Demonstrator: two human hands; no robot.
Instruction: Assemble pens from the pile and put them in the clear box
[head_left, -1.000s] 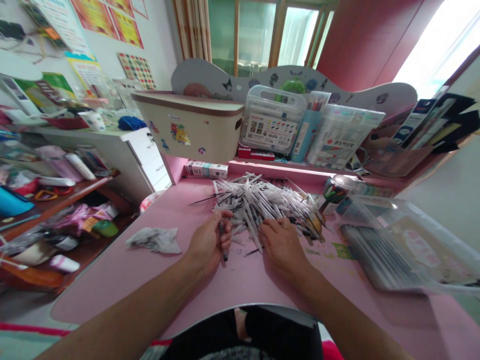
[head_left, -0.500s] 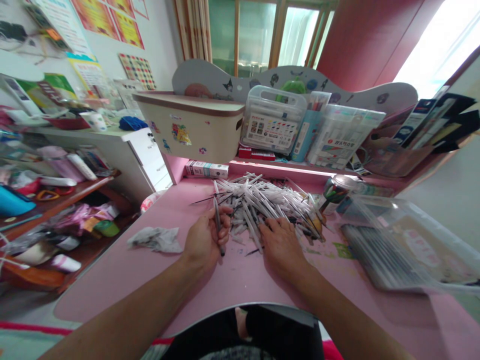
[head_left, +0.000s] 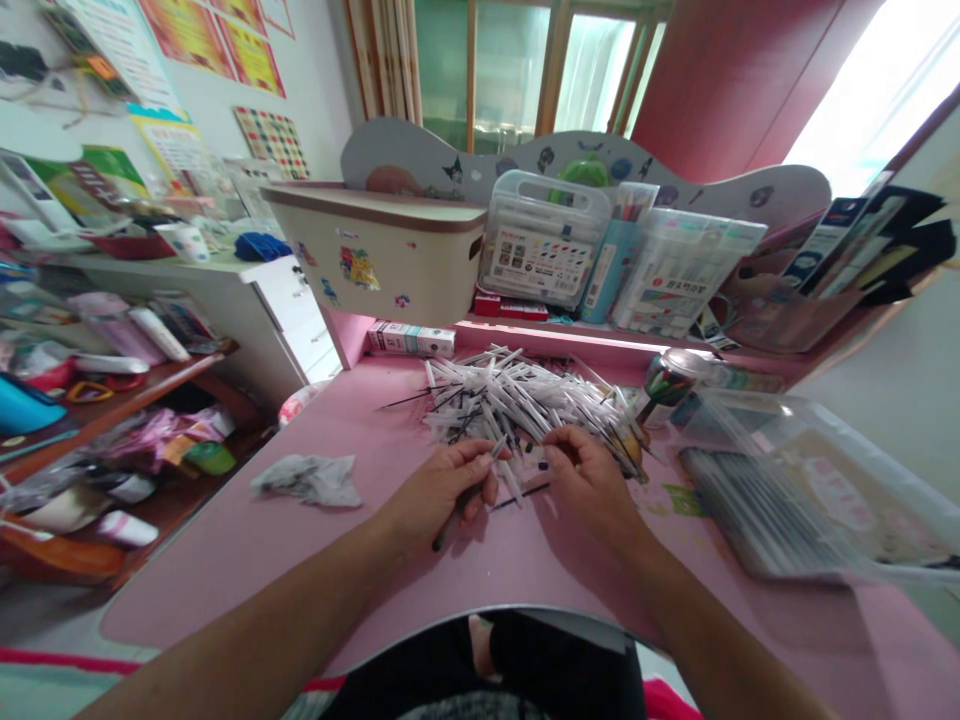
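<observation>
A dark grey pen (head_left: pixel 448 527) is in my left hand (head_left: pixel 459 482), which is closed around it. The pen slants, its pale tip pointing up and right toward the pile. My right hand (head_left: pixel 592 480) pinches a small black-ended piece (head_left: pixel 544 465) between thumb and fingers; it looks like a cap, but it is too small to be sure. Both hands are at the near edge of a heap of white and clear pen tubes and refills (head_left: pixel 517 385). A thin dark refill (head_left: pixel 521 497) lies on the pink desk between the hands.
A crumpled, stained tissue (head_left: pixel 311 480) lies on the desk (head_left: pixel 300 590) at left. On the right are an open clear plastic box (head_left: pixel 862 470) and a bundle of grey pens (head_left: pixel 772 520). A can (head_left: pixel 671 380) stands behind. A cream bin (head_left: pixel 382 265) and marker cases (head_left: pixel 547 245) fill the shelf.
My left hand has moved right with the pen, whose tip now leans right. My right hand has lifted from the heap's near edge and now pinches a small black-ended piece.
</observation>
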